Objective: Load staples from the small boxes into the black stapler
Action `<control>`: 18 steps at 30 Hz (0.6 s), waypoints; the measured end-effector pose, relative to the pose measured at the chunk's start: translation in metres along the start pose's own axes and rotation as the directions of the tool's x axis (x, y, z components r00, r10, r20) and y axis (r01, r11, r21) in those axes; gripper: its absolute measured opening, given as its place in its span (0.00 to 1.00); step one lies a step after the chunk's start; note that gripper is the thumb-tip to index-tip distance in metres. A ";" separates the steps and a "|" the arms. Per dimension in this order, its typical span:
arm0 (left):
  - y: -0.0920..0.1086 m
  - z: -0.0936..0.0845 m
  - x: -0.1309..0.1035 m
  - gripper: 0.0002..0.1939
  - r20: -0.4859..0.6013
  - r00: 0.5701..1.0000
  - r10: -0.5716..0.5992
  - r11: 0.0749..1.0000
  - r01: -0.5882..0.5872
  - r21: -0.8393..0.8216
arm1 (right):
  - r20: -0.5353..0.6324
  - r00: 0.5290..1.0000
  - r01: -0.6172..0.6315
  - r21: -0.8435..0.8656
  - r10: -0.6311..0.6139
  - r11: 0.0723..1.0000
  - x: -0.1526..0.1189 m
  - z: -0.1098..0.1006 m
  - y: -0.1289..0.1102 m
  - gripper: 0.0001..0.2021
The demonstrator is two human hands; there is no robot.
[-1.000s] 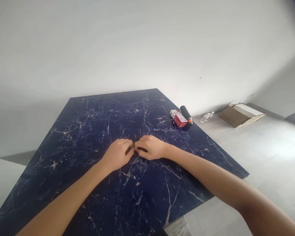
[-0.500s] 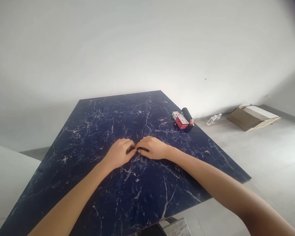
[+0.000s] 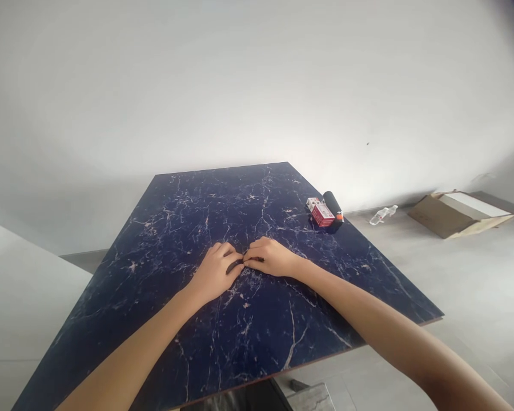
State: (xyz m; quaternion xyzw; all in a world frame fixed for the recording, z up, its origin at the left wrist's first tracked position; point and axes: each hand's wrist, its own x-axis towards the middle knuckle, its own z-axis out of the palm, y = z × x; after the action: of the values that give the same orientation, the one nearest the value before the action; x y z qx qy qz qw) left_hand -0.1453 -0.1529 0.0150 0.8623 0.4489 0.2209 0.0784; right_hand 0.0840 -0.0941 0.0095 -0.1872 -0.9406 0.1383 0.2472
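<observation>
My left hand (image 3: 217,272) rests low over the dark blue marble-patterned table (image 3: 223,200), its thumb and fingers curled together in a pinch. Facing it, my right hand (image 3: 270,257) is pinched in the same way. The fingertips of both hands meet or nearly meet over the middle of the tabletop. Dark patches show in the gaps under the fingers; whether they are a small dark thing or just the table, I cannot tell. Whatever the fingertips hold, if anything, is too small or hidden to name.
Near the table's right edge lie a red and white box (image 3: 322,216), a smaller white box (image 3: 313,203) and a black cylinder (image 3: 333,205) with an orange patch. On the floor at right are clear plastic bottles (image 3: 379,216) and a cardboard box (image 3: 443,217). A wall stands behind.
The view has shifted slightly, so the table and objects sit a little further right and lower. Both hands keep their pinch, fingertips together, with barely any movement over the table.
</observation>
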 end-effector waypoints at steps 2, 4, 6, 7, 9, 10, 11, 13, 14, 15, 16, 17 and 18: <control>0.000 0.002 0.001 0.13 -0.012 1.000 0.005 1.000 -0.005 0.001 | 0.007 1.000 0.000 -0.002 0.000 1.000 0.001 -0.002 0.000 0.11; 0.000 0.002 0.001 0.14 -0.035 0.999 0.006 1.000 -0.006 0.010 | -0.016 1.000 -0.023 -0.043 0.022 0.999 0.000 -0.008 0.004 0.11; -0.002 -0.002 0.000 0.14 -0.069 0.998 0.012 0.999 -0.010 0.032 | -0.137 0.986 -0.114 -0.143 0.094 0.983 -0.005 -0.020 0.015 0.11; -0.005 -0.007 -0.001 0.14 -0.090 0.996 0.019 0.999 -0.015 0.047 | -0.246 0.958 -0.201 -0.202 0.149 0.959 -0.009 -0.029 0.022 0.12; -0.018 -0.020 -0.009 0.14 -0.135 0.991 0.025 0.997 -0.014 0.082 | -0.548 0.783 -0.491 -0.255 0.294 0.833 -0.023 -0.051 0.043 0.15; -0.028 -0.029 -0.016 0.14 -0.165 0.986 0.012 0.995 0.004 0.098 | -0.674 0.639 -0.654 -0.220 0.372 0.724 -0.033 -0.063 0.054 0.17; -0.039 -0.038 -0.025 0.14 -0.189 0.982 -0.019 0.993 0.040 0.109 | -0.750 0.487 -0.785 -0.151 0.448 0.601 -0.044 -0.075 0.066 0.21; -0.063 -0.056 -0.044 0.14 -0.266 0.956 -0.126 0.981 0.159 0.108 | -0.755 0.229 -0.924 0.029 0.615 0.380 -0.068 -0.096 0.089 0.30; -0.075 -0.064 -0.053 0.14 -0.300 0.935 -0.189 0.970 0.225 0.091 | -0.693 0.148 -0.946 0.108 0.706 0.305 -0.081 -0.103 0.099 0.33; -0.086 -0.071 -0.061 0.15 -0.331 0.911 -0.247 0.956 0.284 0.068 | -0.598 0.133 -0.947 0.158 0.790 0.279 -0.092 -0.109 0.109 0.33; -0.095 -0.077 -0.068 0.16 -0.362 0.884 -0.295 0.942 0.333 0.046 | -0.527 0.125 -0.940 0.208 0.841 0.270 -0.102 -0.112 0.116 0.32; -0.103 -0.082 -0.072 0.16 -0.387 0.862 -0.328 0.929 0.369 0.035 | -0.495 0.117 -0.932 0.244 0.861 0.267 -0.109 -0.113 0.122 0.30; -0.108 -0.084 -0.073 0.17 -0.405 0.848 -0.342 0.919 0.391 0.043 | -0.490 0.124 -0.929 0.249 0.863 0.275 -0.113 -0.113 0.126 0.28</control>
State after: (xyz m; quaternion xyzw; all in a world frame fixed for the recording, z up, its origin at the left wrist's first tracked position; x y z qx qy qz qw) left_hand -0.3001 -0.1542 0.0310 0.7025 0.6245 0.3405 -0.0253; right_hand 0.2694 -0.0109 0.0130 -0.7569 -0.5293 0.1440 0.3551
